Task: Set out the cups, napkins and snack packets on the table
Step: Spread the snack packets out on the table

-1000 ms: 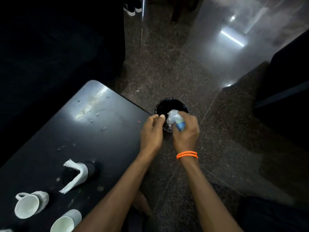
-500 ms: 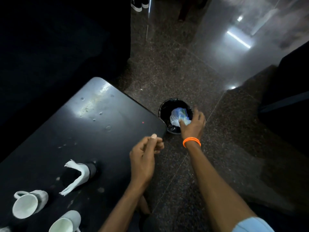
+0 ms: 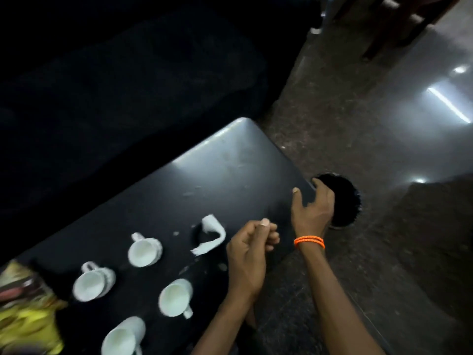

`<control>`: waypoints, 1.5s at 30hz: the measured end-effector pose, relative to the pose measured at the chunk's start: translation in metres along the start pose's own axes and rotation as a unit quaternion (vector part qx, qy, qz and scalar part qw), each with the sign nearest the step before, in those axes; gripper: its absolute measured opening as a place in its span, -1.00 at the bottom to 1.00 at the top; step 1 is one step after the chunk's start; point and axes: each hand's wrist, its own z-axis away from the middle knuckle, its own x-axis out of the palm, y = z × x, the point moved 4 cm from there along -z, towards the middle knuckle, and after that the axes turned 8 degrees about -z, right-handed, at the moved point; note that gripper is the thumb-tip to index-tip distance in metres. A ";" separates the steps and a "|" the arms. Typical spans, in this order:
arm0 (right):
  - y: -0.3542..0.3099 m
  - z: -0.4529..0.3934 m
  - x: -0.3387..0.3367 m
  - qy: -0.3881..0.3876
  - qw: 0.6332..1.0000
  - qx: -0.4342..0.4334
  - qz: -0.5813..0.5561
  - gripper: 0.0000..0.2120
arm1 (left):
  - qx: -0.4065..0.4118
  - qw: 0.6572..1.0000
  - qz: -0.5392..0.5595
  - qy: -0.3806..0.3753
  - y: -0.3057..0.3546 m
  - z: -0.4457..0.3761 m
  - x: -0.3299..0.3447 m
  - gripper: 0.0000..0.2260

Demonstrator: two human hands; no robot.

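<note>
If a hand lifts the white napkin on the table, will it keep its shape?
Probably not. The napkin is a thin curled strip with a ragged end, so it likely flops and weighs little. A light push would probably slide it across the smooth table.

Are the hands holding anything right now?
The right hand holds nothing; it rests on the table corner, thumb on top. The left hand is curled, and nothing shows in it, though something tiny could hide inside.

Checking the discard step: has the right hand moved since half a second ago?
Yes. The right hand has left the inside of the bin and come back to the table corner, its thumb on the tabletop.
</note>
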 end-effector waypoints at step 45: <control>-0.248 0.355 0.258 -0.483 0.861 0.050 -0.152 -0.70 | -0.034 0.945 -0.071 0.318 -0.049 -0.009 -0.476 -0.68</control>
